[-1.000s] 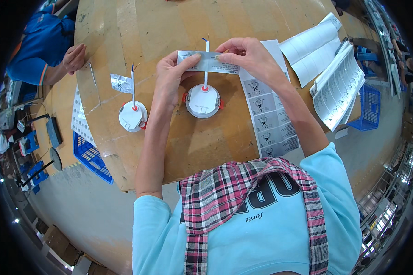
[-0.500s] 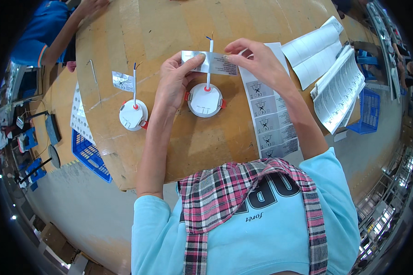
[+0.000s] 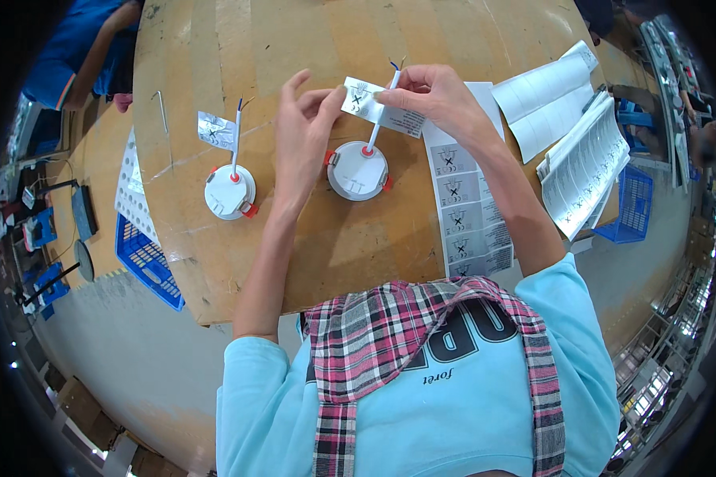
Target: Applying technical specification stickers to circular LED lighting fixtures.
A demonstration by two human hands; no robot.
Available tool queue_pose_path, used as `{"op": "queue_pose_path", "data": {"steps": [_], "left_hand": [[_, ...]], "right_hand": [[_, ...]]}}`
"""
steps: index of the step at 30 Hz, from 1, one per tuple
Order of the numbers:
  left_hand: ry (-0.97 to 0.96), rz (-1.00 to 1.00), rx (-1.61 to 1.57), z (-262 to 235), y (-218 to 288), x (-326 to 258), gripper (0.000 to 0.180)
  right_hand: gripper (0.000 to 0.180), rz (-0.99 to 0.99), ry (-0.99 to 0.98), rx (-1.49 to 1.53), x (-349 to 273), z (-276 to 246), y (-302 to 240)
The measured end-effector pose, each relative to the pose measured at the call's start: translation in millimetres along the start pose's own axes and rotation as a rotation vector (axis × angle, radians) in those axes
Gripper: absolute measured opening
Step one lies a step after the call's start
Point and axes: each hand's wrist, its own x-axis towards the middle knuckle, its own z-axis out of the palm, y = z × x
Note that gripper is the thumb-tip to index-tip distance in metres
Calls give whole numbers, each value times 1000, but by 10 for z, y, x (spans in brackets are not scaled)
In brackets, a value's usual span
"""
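Note:
A silver sticker label (image 3: 360, 97) sits across the white cable (image 3: 376, 131) of a round white downlight (image 3: 358, 176) with red clips. My right hand (image 3: 437, 99) pinches the label between thumb and fingers, close to the cable. My left hand (image 3: 304, 131) has its fingers apart, with the thumb right beside the label's left end; whether it touches is unclear. Left of it lies a second downlight (image 3: 227, 195), a silver label (image 3: 216, 130) standing out like a flag from its cable (image 3: 237, 143).
A strip of grey printed labels (image 3: 458, 191) lies at right on the wooden table (image 3: 294, 36). Beyond it are a white backing sheet (image 3: 541, 99) and stacked label sheets (image 3: 585, 163). Blue baskets (image 3: 147, 262) flank the table. A co-worker's arm (image 3: 95, 60) is at far left.
My left hand has let go of the label and drawn slightly left, fingers spreading. My right hand now pinches the label near the cable, which leans further right.

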Motion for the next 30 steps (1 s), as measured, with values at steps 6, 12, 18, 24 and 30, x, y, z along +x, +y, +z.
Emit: {"op": "queue_pose_path", "data": {"steps": [6,12,18,24,30], "left_hand": [[92,245,400,102,-85,-448,50],[59,398,646,161,-231,-590,34],[74,424,708,142,-263,-652,34],[93,420,676,145,-305,-636,34],[122,462,682,154,-301,-652,34]], "right_hand": [[32,7,84,-2,-30,12,7],[32,16,129,-27,-48,38,-16],[33,11,94,-81,-32,30,10],[32,-32,81,-170,-137,87,-140],[31,-106,95,-213,-170,117,-146]]}}
